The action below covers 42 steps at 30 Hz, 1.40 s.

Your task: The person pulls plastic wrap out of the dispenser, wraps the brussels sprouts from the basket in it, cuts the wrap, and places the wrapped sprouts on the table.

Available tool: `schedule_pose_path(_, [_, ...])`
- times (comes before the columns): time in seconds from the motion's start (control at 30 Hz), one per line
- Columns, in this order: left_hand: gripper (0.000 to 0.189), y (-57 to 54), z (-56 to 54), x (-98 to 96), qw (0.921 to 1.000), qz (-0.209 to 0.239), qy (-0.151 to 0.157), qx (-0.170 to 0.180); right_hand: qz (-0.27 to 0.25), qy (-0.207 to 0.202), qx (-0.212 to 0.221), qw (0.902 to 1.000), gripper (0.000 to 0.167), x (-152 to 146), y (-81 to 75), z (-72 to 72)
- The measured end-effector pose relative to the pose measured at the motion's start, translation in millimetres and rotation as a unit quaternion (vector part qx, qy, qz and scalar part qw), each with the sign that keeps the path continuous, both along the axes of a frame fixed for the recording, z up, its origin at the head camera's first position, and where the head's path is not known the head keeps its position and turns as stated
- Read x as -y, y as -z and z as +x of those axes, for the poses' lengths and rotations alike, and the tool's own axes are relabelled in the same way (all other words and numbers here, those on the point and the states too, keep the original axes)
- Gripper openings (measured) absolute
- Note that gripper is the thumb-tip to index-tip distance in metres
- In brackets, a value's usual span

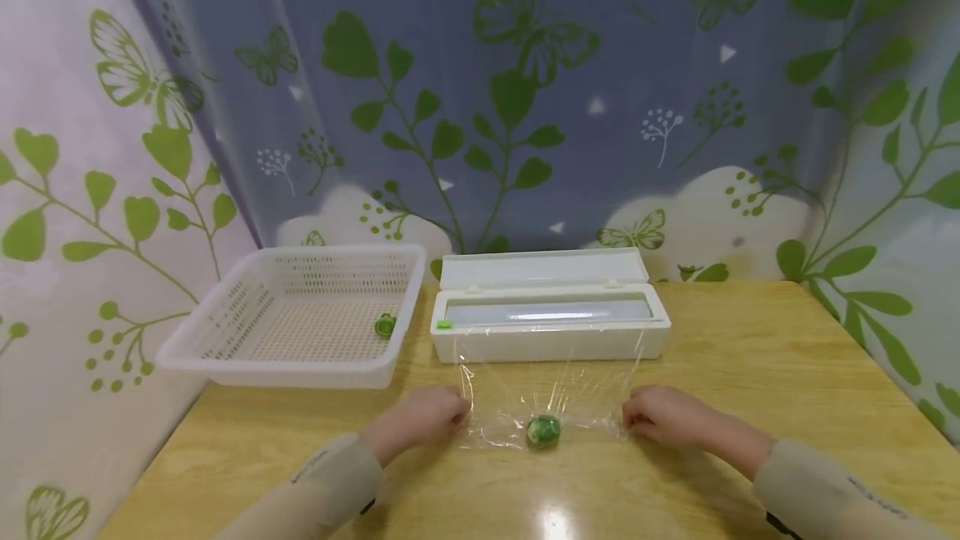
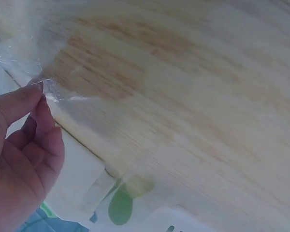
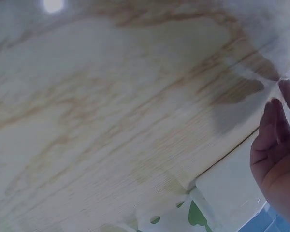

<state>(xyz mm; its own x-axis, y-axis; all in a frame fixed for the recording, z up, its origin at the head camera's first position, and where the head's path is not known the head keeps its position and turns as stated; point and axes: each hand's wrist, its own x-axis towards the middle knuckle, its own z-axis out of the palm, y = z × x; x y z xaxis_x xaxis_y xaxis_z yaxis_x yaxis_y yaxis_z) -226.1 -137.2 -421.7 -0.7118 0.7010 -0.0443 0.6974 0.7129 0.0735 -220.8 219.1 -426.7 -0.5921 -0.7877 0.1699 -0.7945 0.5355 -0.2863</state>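
Note:
A sheet of clear cling film [image 1: 585, 390] runs from a white cling film dispenser box [image 1: 555, 347] toward the near side of the table. My left hand [image 1: 433, 413] pinches the film's near left corner between thumb and fingertips, also seen in the left wrist view [image 2: 29, 140]. At the near right corner, my right hand [image 1: 666, 417] pinches the film likewise. Between the hands, a small round green object [image 1: 543, 431], mottled with paler patches, overlaps the film's near edge. The box's lid [image 1: 543, 267] stands raised, and a green slider [image 1: 445, 324] sits at its left end.
To the left of the box stands a white plastic basket [image 1: 277, 373] with perforated walls. Inside it lies a small green item [image 1: 385, 325], near the right wall. The wooden table [image 1: 750, 357] meets a curtain [image 1: 420, 107] printed with leaves and butterflies behind.

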Motion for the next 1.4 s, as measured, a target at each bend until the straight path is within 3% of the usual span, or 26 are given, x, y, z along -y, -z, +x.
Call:
schedule_pose_path(0.1, [0.022,1.1,1.1,1.4,0.9999,-0.008,0.002,0.009,0.008,0.017,-0.008,0.9998,0.018,4.1,0.7,0.4])
schedule_pose_path(0.27, [0.022,-1.6,2.2,2.9,0.9997,-0.017,0.007,0.017,0.021,0.041,0.013,0.9988,0.024,8.7,3.1,1.0])
schedule_pose_path(0.43, [0.021,-2.8,4.1,5.8,0.9996,-0.023,0.001,0.015,0.031,0.028,0.004,0.9991,0.025,11.5,4.7,2.0])
schedule_pose_path(0.77, [0.016,0.4,8.1,7.9,0.9982,0.011,-0.015,0.058,0.033,0.022,0.016,0.9991,0.025,11.2,1.4,6.4])
schedule_pose_path(1.0, [0.011,-2.3,7.0,13.9,0.9990,0.012,0.011,0.040,0.015,0.015,0.069,0.9974,0.020,4.9,0.6,5.4])
schedule_pose_path(1.4, [0.009,-0.6,1.9,19.6,0.9976,0.014,0.021,0.065,-0.015,-0.009,0.085,0.9962,0.010,-6.8,-0.8,6.8])
